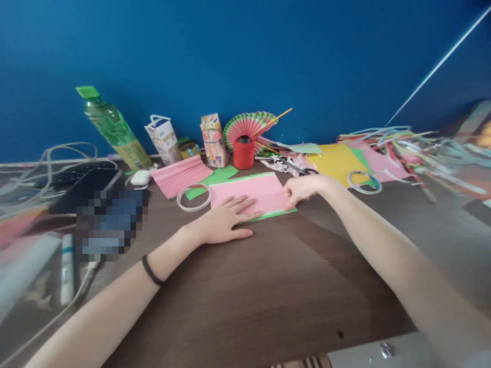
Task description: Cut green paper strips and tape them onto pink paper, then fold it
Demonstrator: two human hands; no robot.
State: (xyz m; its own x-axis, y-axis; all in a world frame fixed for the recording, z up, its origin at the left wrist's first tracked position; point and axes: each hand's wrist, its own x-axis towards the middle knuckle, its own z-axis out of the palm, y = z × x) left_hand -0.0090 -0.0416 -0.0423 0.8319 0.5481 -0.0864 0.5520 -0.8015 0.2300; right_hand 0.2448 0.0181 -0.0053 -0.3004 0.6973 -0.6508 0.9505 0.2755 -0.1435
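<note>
A pink sheet of paper point(261, 185) with green strips along its long edges lies flat on the dark wooden table. My left hand point(229, 220) rests palm down across its left and near part, fingers spread. At the right edge of the sheet, my right hand point(303, 188) is closed, with thumb and fingertips pinched at the paper's border. A tape roll point(194, 198) lies just left of the sheet, beside a pleated pink paper point(182, 175) and a green paper point(226, 175). Scissors, partly hidden among white paper scraps point(282, 165), sit beyond my right hand.
Along the blue wall stand a green bottle point(117, 130), a carton point(164, 139), a decorated box point(213, 140), a red thread spool point(243, 153) and a folded paper fan point(245, 127). A second tape roll point(364, 182) lies beside yellow paper point(337, 162). At left are a phone, marker point(67, 271) and cables.
</note>
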